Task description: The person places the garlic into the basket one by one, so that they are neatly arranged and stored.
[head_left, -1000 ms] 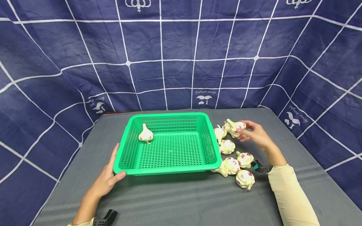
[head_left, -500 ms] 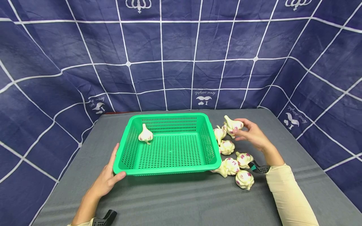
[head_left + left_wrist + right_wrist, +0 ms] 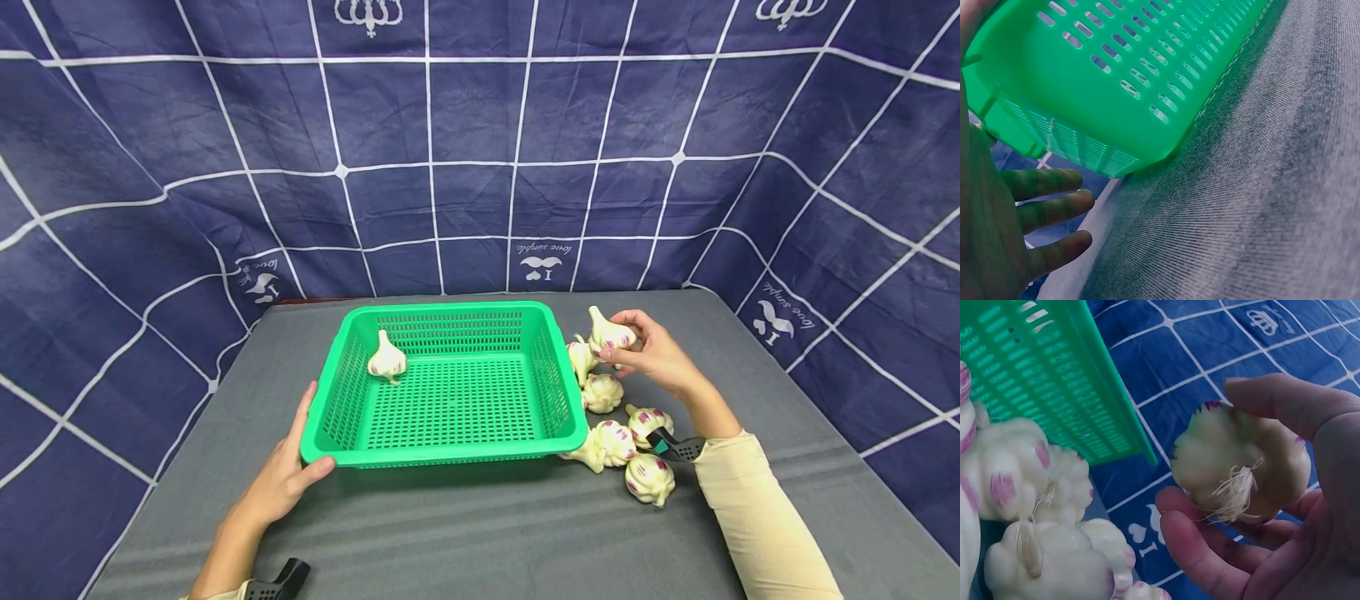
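Note:
A garlic bulb [image 3: 609, 335] is in my right hand [image 3: 656, 354], held between thumb and fingers right of the green basket [image 3: 450, 457]. In the right wrist view the roots of this garlic bulb [image 3: 1244, 462] face the camera. My left hand [image 3: 277, 482] rests at the basket's near left corner, thumb on the front rim and fingers along the left side. Three straight fingers [image 3: 1054, 209] stand apart below the basket [image 3: 1091, 94] in the left wrist view. One garlic bulb [image 3: 387, 358] stands inside the basket at the left.
Several garlic bulbs lie along the basket's right side, among them a far bulb [image 3: 581, 358], a middle bulb [image 3: 602, 392] and a nearest bulb [image 3: 649, 477]. Grey cloth [image 3: 480, 533] covers the table. A blue gridded curtain [image 3: 480, 200] encloses the back and sides.
My right hand has lifted the garlic bulb slightly and carried it left, toward the basket. My left hand and the basket stay where they were.

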`<action>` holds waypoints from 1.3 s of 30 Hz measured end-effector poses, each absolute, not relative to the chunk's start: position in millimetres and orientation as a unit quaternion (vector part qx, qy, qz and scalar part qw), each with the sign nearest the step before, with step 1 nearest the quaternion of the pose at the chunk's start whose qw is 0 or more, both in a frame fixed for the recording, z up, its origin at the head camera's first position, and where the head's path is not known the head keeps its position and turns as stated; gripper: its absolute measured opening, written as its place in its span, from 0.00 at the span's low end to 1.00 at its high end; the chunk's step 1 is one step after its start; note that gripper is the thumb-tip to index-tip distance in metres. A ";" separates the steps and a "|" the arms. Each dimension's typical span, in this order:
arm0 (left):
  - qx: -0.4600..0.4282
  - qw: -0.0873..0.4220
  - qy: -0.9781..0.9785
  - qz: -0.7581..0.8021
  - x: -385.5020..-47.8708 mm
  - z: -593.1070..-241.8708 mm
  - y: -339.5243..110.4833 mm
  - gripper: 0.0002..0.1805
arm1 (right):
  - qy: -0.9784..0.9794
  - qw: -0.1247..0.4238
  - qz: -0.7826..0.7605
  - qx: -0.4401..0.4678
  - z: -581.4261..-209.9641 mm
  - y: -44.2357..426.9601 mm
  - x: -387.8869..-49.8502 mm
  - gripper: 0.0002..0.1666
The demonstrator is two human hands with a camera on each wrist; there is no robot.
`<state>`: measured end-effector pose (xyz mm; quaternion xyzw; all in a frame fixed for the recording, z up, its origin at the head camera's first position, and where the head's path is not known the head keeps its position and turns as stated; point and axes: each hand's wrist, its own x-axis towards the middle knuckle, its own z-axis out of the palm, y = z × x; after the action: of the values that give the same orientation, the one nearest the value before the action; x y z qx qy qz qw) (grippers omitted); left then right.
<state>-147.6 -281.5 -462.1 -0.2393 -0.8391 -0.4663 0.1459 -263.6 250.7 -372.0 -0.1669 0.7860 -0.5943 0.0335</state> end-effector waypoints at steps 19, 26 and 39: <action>-0.231 0.141 -0.844 -0.462 -146.4 -461.3 -281.7 0.55 | 0.823 0.004 -0.545 -0.161 -358.9 218.2 -274.8 0.41; -0.237 0.144 -0.842 -0.463 -147.2 -461.0 -281.7 0.56 | 0.818 -0.014 -0.549 -0.173 -354.3 204.0 -281.3 0.44; -0.241 0.151 -0.840 -0.463 -147.6 -460.9 -281.4 0.56 | 0.739 0.085 -0.640 -0.190 -353.2 186.6 -285.5 0.29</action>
<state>-147.6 -281.4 -460.9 -0.2407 -0.8396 -0.4631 0.1505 -285.5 186.6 -353.2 -0.1895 0.7394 -0.6404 0.0850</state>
